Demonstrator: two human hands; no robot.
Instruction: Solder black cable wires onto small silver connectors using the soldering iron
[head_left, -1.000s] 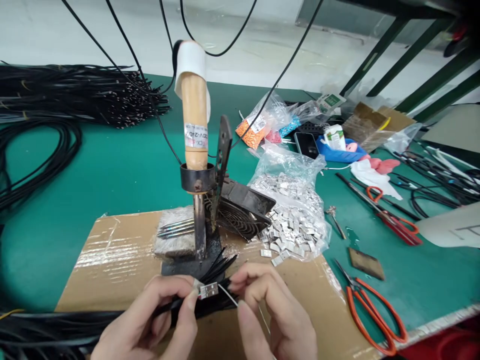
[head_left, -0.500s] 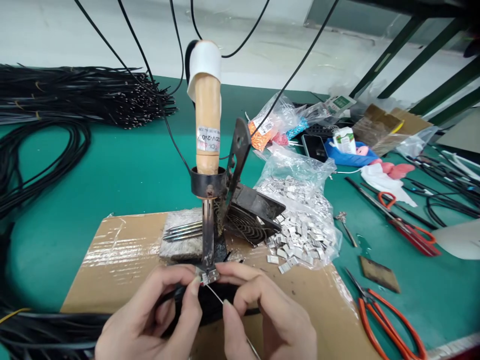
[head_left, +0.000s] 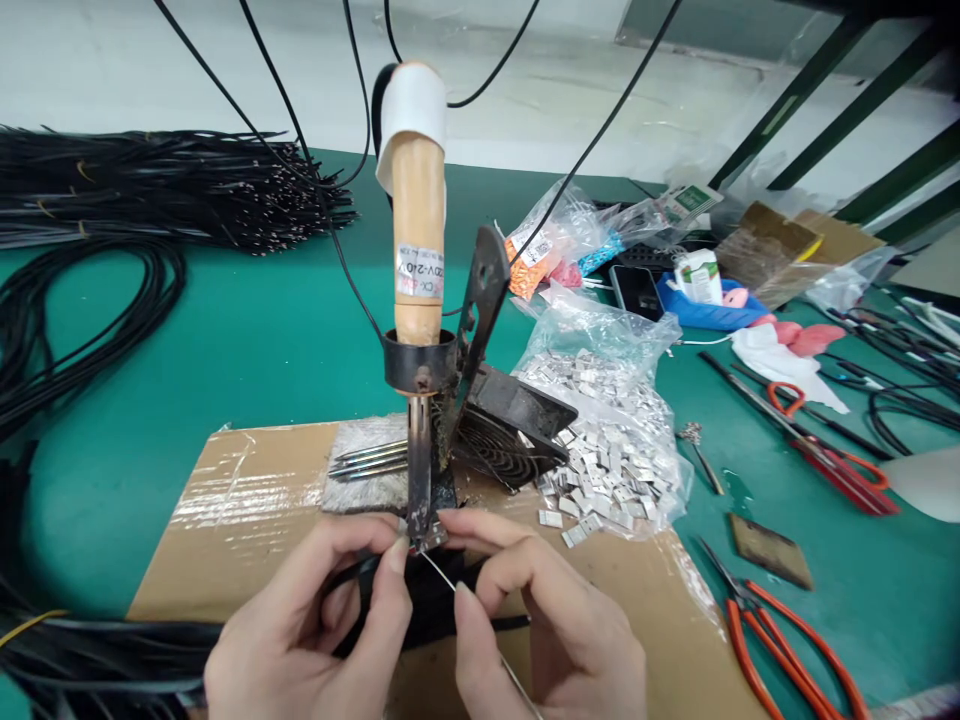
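A soldering iron (head_left: 418,230) with a wooden handle is clamped tip-down in a black metal stand (head_left: 480,300). Just left of its tip, my left hand (head_left: 319,615) is closed in a pinch on the end of a black cable (head_left: 346,576). My right hand (head_left: 551,620) holds thin solder wire (head_left: 439,570) between thumb and curled fingers; the wire's end reaches the tip. With its index finger extended, the right hand also touches a small silvery metal piece (head_left: 435,537) at the tip. The joint itself is mostly hidden by fingers and iron.
Behind the iron sits a dark fan (head_left: 517,415). To its right lies a clear bag of small metal pieces (head_left: 607,460). Orange-handled pliers (head_left: 784,630) and red-handled scissors (head_left: 817,450) are at the right. Black cable bundles (head_left: 150,190) fill the left.
The camera view has shifted slightly. Both hands stay at the iron's tip, and the small metal piece now sits closer in against the tip.
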